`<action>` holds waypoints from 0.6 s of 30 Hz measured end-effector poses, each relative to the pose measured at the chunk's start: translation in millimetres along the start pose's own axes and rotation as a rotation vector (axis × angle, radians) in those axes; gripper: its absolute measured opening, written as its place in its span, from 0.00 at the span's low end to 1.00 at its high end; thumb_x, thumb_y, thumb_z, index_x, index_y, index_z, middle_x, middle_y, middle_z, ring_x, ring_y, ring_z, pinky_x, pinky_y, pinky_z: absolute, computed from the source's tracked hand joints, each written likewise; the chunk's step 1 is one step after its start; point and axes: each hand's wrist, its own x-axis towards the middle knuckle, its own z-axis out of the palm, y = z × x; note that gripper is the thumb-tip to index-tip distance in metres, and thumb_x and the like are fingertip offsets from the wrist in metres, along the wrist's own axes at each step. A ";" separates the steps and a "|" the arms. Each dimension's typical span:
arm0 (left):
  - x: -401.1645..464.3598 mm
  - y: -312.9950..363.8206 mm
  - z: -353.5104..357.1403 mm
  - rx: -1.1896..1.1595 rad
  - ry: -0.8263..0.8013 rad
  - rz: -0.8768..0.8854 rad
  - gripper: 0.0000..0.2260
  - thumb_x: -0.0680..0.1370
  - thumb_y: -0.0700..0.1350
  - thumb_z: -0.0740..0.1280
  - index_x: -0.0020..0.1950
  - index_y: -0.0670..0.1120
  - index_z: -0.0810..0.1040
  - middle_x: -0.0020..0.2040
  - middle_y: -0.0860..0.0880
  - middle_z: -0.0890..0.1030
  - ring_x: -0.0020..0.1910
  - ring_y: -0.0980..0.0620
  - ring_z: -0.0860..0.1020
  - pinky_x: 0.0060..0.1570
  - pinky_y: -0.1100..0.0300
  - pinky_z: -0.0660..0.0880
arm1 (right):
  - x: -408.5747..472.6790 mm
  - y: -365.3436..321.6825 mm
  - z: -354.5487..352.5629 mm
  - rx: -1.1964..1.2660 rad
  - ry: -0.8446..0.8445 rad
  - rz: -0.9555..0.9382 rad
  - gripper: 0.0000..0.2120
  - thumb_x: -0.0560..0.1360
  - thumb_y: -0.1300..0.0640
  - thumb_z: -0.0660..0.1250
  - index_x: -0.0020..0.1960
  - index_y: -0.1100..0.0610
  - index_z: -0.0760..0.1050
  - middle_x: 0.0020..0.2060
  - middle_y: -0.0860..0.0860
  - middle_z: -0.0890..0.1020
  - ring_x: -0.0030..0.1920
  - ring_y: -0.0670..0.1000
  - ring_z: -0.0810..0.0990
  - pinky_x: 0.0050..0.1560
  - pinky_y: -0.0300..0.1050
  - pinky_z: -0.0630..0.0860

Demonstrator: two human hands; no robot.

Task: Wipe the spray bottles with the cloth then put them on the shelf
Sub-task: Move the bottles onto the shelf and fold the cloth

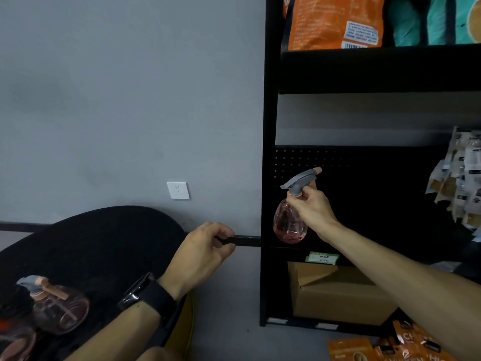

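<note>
The right hand [311, 208] is the working grip: its fingers curl round the neck of a pink spray bottle [289, 222], just under the grey trigger head [299, 181], and the bottle hangs upright from that hold at the left end of the black shelf [269, 152]. It sits just above the shelf board there, close beside the left upright; whether its base already touches the board I cannot tell, since the dark interior swallows the edge.

The bottle looks like thin clear plastic and appears near empty, so it is probably light and somewhat springy. The rounded, ribbed belly would be slippery, so the neck is the sound place to hold, clear of the trigger.

There is open room to the right along the shelf, up to the hanging packets [460, 175] at the far end. The perforated back panel stands close behind and the next board well overhead.

The left hand [201, 254] hovers off the right edge of the round black bench [109, 230], fingers curled, seemingly with nothing in them. A second spray bottle [56, 303] lies on its side near the bench's left edge. No cloth is visible.
</note>
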 end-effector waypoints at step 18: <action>-7.0 6.4 -17.0 0.005 0.028 -0.003 0.08 0.78 0.48 0.71 0.57 0.53 0.80 0.53 0.56 0.78 0.47 0.61 0.79 0.45 0.74 0.72 | -17.3 -5.0 -4.9 -0.099 -0.113 0.077 0.15 0.74 0.50 0.71 0.59 0.52 0.78 0.57 0.48 0.80 0.56 0.49 0.79 0.59 0.47 0.75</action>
